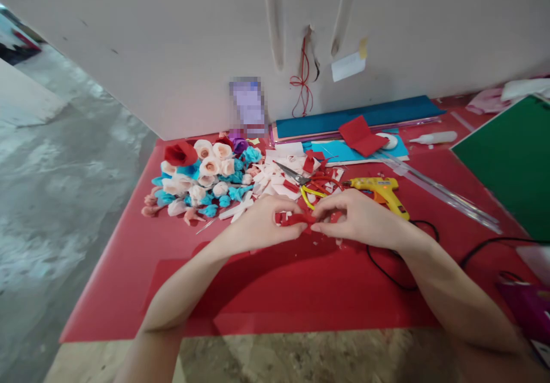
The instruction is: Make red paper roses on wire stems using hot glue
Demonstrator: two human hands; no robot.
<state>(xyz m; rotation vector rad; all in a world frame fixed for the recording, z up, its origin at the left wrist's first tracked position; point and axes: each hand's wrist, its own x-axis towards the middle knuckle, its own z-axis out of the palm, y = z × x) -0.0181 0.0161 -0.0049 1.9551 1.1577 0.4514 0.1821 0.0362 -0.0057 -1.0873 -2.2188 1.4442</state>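
My left hand [268,222] and my right hand [358,217] meet over the middle of the table. Between their fingertips they pinch a small piece of red crepe paper [304,218]; its exact shape is partly hidden by the fingers. Just beyond lie scissors [301,179] with dark blades, next to yellow and red-orange handles. A yellow hot glue gun [378,188] rests behind my right hand. White and red paper scraps [275,180] are heaped behind my left hand. Farther left sits a cluster of paper flowers [210,168] in white, blue, red and pink.
Red sheeting [129,268] covers the table. Folded blue paper [361,117], a red paper square [361,135] and clear sticks [447,194] lie toward the back. A white bottle [433,137] and a green board [511,160] are on the right. A black cord [395,283] curls beneath my right forearm.
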